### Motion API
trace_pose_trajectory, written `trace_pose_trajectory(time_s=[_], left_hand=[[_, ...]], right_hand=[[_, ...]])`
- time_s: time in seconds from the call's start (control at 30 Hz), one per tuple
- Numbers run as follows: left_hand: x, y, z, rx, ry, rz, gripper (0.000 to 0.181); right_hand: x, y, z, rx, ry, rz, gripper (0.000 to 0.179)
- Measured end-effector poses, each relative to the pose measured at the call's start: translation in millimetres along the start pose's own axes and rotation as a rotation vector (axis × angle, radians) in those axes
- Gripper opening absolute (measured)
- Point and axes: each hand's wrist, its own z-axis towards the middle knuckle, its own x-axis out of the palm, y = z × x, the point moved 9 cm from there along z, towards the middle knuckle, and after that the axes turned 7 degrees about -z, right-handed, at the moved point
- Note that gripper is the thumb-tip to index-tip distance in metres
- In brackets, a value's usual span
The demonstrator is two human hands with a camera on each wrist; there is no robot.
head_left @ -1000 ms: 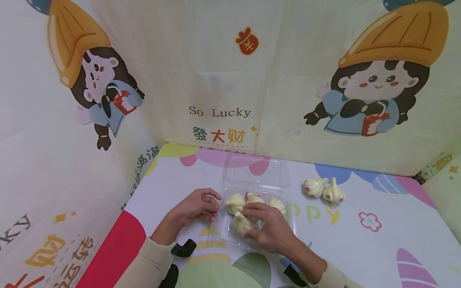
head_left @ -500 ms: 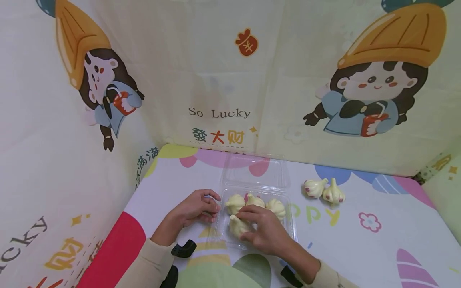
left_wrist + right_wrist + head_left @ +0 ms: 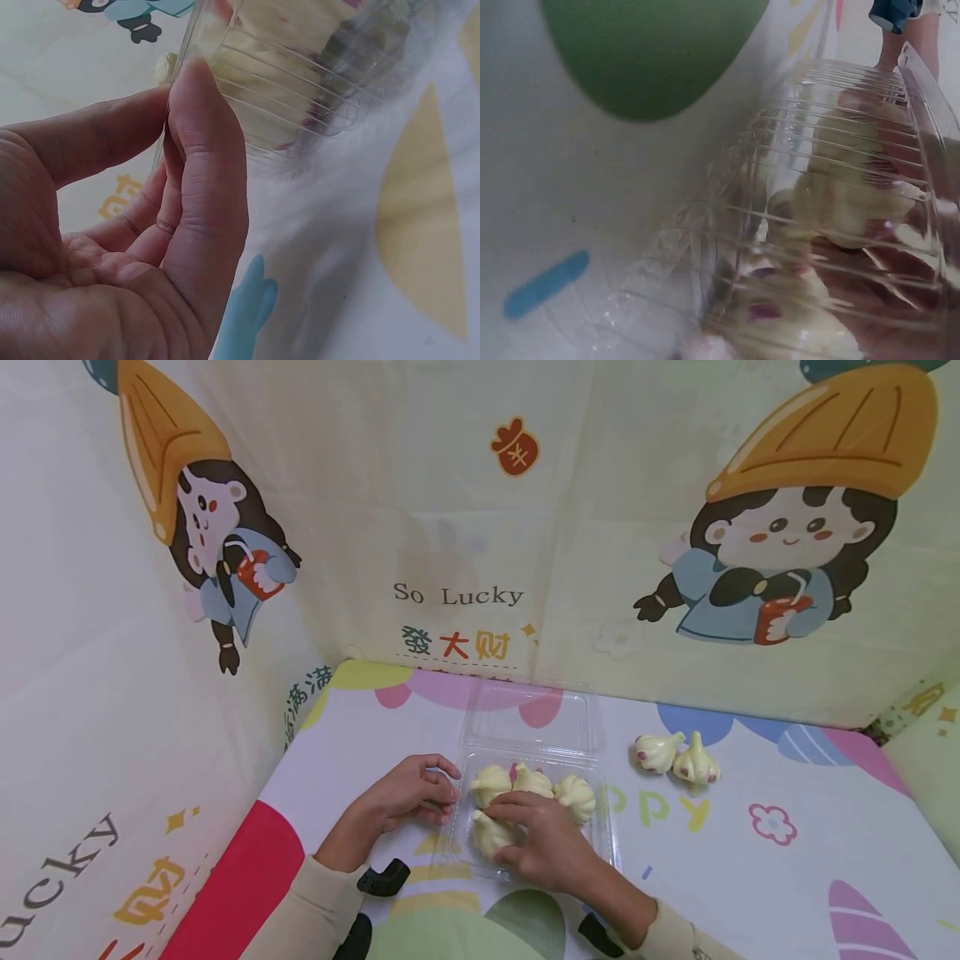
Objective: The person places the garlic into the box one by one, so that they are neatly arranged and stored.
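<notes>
My right hand (image 3: 551, 839) reaches into a clear plastic box (image 3: 463, 853) and grips a garlic bulb (image 3: 489, 837) in its front left part, thumb and fingers on either side. Behind that bulb sit more bulbs: one at the back left (image 3: 491, 783), one at the back middle (image 3: 532, 778) and one on the right (image 3: 576, 797). At the box's left side, my left hand (image 3: 412, 789) pinches the rim; the left wrist view shows thumb and finger on the thin plastic edge (image 3: 184, 64). Through the ribbed wall in the right wrist view, purple-marked garlic (image 3: 847, 195) shows.
The box's hinged lid (image 3: 531, 718) lies folded back toward the wall. Two garlic bulbs (image 3: 696, 764) stand side by side on the patterned tablecloth (image 3: 720, 877), right of the box. A printed cloth wall (image 3: 585, 568) rises behind the table.
The right hand has slid a short way left with the front garlic bulb, bringing it nearer the box's left wall. The left hand stays at the rim.
</notes>
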Motion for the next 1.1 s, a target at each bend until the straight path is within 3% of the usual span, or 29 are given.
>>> trace_pose_trajectory(time_s=[0.6, 1.1], left_hand=[[4.3, -1.7, -1.2, -0.006, 0.036, -0.018, 0.031], [2.9, -0.4, -0.1, -0.001, 0.032, -0.024, 0.031]], right_hand=[[5.6, 4.3, 5.4, -0.071, -0.008, -0.005, 0.049], [14.3, 5.4, 4.0, -0.045, 0.064, -0.012, 0.045]])
